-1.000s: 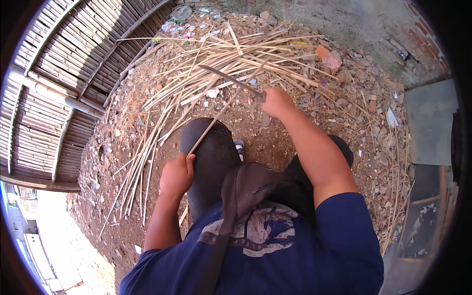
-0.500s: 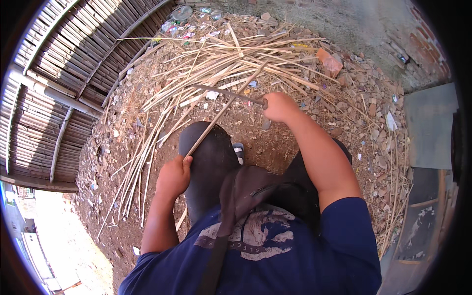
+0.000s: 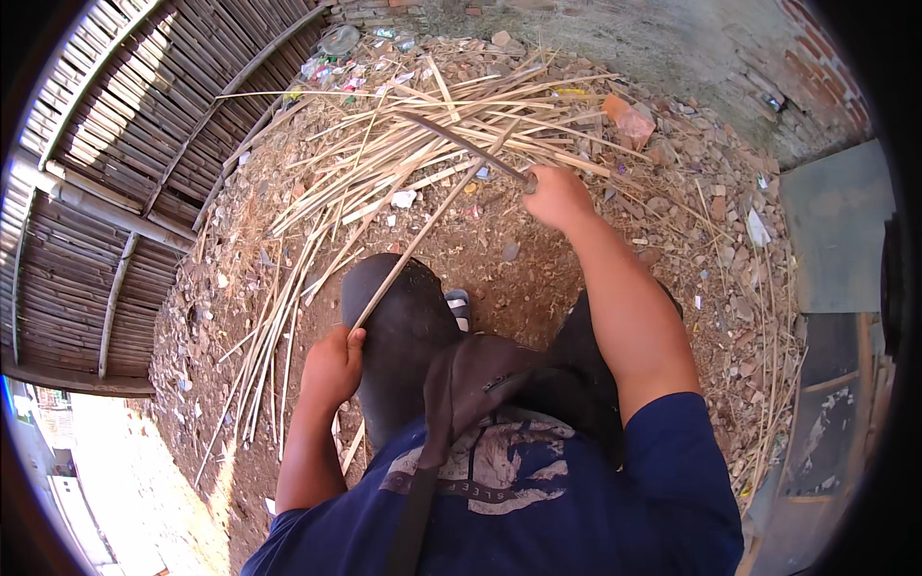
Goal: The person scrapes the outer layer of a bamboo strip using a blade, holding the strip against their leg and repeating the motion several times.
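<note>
A long bamboo strip [image 3: 420, 239] runs from my left hand [image 3: 331, 368] up and away over my left knee, slanting right. My left fingers are closed around its near end. My right hand [image 3: 560, 198], out in front of my right knee, is closed on the handle of a long knife [image 3: 453, 138]. Its dark, narrow blade points up and left, crossing the strip near its far end. Whether the edge bites into the strip, I cannot tell.
A heap of split bamboo strips [image 3: 384, 163] covers the littered ground ahead. Beyond it stands a plastered wall [image 3: 653, 48] with bare brick. A bamboo-slat wall [image 3: 106, 211] is on the left, a grey panel [image 3: 836, 230] on the right. A broken brick [image 3: 629, 122] lies beside the heap.
My right hand has moved slightly farther out and right, carrying the knife toward the strip's far end. The blade tip has swung upward. My left hand still grips the strip.
</note>
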Available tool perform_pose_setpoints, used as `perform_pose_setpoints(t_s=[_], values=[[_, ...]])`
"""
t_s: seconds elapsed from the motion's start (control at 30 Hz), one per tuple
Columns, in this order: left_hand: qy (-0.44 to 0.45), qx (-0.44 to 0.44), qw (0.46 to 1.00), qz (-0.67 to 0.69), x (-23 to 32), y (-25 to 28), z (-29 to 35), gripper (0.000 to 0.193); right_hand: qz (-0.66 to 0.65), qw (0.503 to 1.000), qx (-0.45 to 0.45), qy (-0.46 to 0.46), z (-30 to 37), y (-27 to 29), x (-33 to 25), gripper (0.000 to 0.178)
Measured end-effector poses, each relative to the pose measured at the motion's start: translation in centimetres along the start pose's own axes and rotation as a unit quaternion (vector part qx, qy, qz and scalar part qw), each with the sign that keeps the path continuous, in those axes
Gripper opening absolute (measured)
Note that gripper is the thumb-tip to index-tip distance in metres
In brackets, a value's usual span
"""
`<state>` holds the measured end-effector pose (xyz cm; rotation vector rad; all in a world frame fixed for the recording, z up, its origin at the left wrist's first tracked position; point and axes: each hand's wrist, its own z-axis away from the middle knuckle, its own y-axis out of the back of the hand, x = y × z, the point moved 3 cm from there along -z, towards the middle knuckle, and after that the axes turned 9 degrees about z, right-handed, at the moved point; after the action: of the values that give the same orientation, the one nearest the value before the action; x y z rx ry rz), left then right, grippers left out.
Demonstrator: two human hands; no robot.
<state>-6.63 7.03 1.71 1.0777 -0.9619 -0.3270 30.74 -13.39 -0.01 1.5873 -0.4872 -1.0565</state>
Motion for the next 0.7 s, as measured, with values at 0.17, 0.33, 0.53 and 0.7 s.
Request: perform_pose_setpoints(t_s=[0.17,0.33,0.53,0.7], values=[[0.038,-0.072,0.995,0.060,-0.1,1.2,1.0,0.046,0.163,0.956,-0.092,0.225,3.4,-0.4,-5.0,0.029],[0.049,-0.064,0.996,0.038,-1.4,1.6,2.2,0.047,0.161,0.959,-0.157,0.173,0.2,0.1,-2.0,0.031],[0.010,-0.057,0.996,0.074,-3.0,0.7,1.5,0.047,0.122,0.960,-0.178,0.177,1.1,0.1,-3.7,0.030],[0.031,-0.071,0.993,0.089,-2.9,0.3,1.2,0.049,0.086,0.977,-0.165,0.101,-0.9,-2.2,0.7,0.033]])
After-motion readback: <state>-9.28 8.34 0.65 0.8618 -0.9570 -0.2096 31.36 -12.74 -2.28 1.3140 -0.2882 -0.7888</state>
